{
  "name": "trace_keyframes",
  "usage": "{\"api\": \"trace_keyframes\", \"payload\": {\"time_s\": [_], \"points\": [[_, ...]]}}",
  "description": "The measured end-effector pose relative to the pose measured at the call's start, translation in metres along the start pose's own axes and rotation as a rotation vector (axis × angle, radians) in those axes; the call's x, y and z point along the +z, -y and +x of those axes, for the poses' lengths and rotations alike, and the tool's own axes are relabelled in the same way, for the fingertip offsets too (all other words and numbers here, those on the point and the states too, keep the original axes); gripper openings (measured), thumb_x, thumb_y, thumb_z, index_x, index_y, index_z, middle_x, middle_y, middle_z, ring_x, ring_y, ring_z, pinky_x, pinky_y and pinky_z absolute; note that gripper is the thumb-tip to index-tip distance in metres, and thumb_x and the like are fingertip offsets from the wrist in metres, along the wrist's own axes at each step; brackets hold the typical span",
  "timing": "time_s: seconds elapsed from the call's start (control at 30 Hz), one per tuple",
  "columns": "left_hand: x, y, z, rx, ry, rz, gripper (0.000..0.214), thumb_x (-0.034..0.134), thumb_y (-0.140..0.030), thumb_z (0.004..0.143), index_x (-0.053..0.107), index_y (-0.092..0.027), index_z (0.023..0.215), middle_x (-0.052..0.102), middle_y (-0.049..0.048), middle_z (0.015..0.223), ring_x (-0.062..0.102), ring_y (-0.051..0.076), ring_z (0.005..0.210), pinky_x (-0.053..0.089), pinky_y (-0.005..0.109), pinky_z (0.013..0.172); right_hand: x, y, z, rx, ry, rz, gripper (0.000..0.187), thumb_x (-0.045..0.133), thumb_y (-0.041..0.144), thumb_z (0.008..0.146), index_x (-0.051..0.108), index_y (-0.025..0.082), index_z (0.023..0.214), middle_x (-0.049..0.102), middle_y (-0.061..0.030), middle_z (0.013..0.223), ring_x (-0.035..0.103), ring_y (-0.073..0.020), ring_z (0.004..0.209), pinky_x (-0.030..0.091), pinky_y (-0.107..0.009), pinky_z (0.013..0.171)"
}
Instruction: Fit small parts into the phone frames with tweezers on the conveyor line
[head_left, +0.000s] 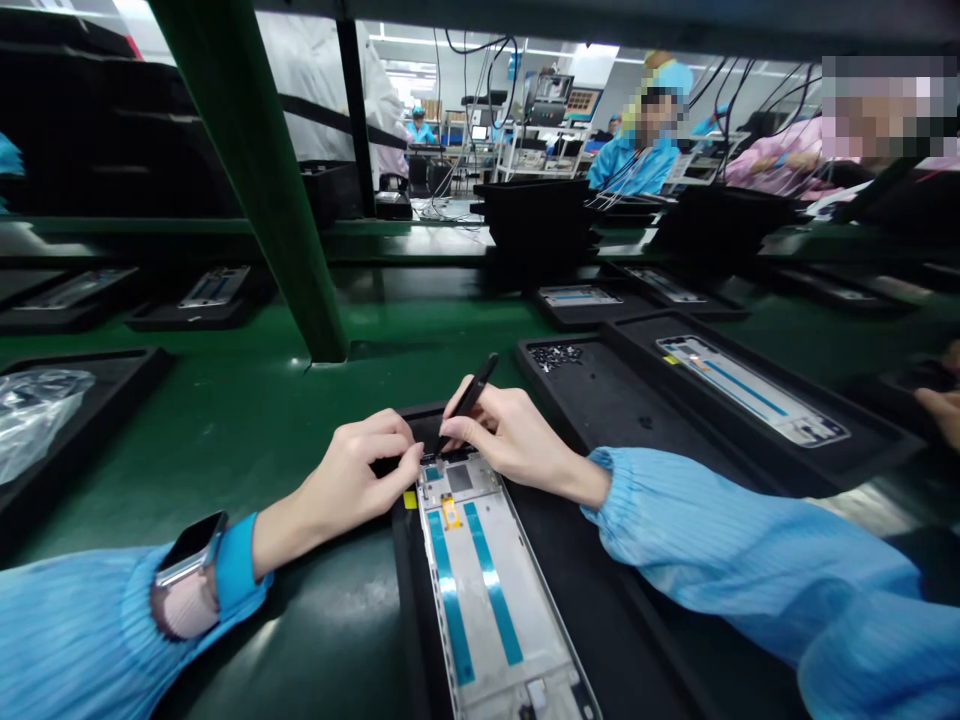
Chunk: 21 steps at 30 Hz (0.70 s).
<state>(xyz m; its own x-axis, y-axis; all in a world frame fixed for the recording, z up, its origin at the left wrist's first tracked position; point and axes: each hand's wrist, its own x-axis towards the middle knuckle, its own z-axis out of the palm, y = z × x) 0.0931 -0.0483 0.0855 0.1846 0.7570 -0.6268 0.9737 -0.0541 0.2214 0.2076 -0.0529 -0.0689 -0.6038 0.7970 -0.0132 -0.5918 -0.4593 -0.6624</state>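
Note:
A white smartphone mid-frame (487, 590) with two teal strips and a small orange tag lies lengthwise in a black tray (409, 610). My left hand (360, 470) pinches at the frame's far end, though its fingertips hide the contact point. My right hand (502, 430) grips a black pen-shaped tool (474, 398), whose tip reaches down to that same end beside my left fingers. A small yellow tab (409, 499) sits just off the frame's left edge. A smartwatch (189, 570) is on my left wrist, and blue pleated sleeves cover both forearms.
To the right, a black tray holds another phone frame (750, 390) and a pile of small dark parts (556, 357). More trays line the green workbench (225, 400). A green post (255, 170) rises ahead. A co-worker's hand (937, 410) shows at the right edge.

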Motion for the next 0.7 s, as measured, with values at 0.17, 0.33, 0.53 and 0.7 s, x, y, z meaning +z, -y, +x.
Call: {"api": "trace_keyframes", "payload": {"time_s": [0.17,0.33,0.53,0.7], "points": [[-0.0001,0.0005,0.0003,0.002,0.006,0.011,0.029,0.048,-0.013,0.083,0.059,-0.010,0.057,0.056,0.0054,0.063,0.052,0.011,0.060,0.043,0.023,0.056,0.0001,0.0021,0.0020,-0.159,0.015,-0.184,0.008,0.055,0.016,0.081,0.054,0.014,0.074,0.059,-0.0019,0.071,0.062,-0.0134,0.063,0.048,-0.023,0.058],[-0.0002,0.0009,0.0012,0.016,0.014,0.005,0.028,0.048,-0.013,0.083,0.060,-0.010,0.058,0.055,0.0055,0.063,0.052,0.011,0.060,0.042,0.023,0.055,0.0029,0.0015,0.0030,-0.360,0.009,-0.334,0.008,0.055,0.016,0.082,0.055,0.013,0.074,0.061,-0.0040,0.074,0.060,-0.0148,0.069,0.047,-0.025,0.063],[-0.0014,-0.0009,0.0014,0.010,0.014,0.008,0.029,0.049,-0.013,0.083,0.058,-0.011,0.056,0.055,0.0046,0.064,0.052,0.011,0.060,0.041,0.023,0.056,0.0018,0.0028,0.0006,-0.137,-0.036,-0.151,0.008,0.054,0.018,0.082,0.051,0.016,0.075,0.059,0.0003,0.066,0.062,-0.0126,0.059,0.048,-0.021,0.054],[-0.0008,-0.0014,0.0019,0.005,0.007,0.004,0.031,0.048,-0.013,0.083,0.056,-0.012,0.054,0.056,0.0044,0.064,0.051,0.011,0.060,0.041,0.022,0.056,-0.0019,0.0016,0.0002,-0.006,-0.042,-0.077,0.009,0.054,0.022,0.081,0.050,0.016,0.076,0.059,0.0004,0.063,0.063,-0.0135,0.056,0.049,-0.022,0.051]]}}
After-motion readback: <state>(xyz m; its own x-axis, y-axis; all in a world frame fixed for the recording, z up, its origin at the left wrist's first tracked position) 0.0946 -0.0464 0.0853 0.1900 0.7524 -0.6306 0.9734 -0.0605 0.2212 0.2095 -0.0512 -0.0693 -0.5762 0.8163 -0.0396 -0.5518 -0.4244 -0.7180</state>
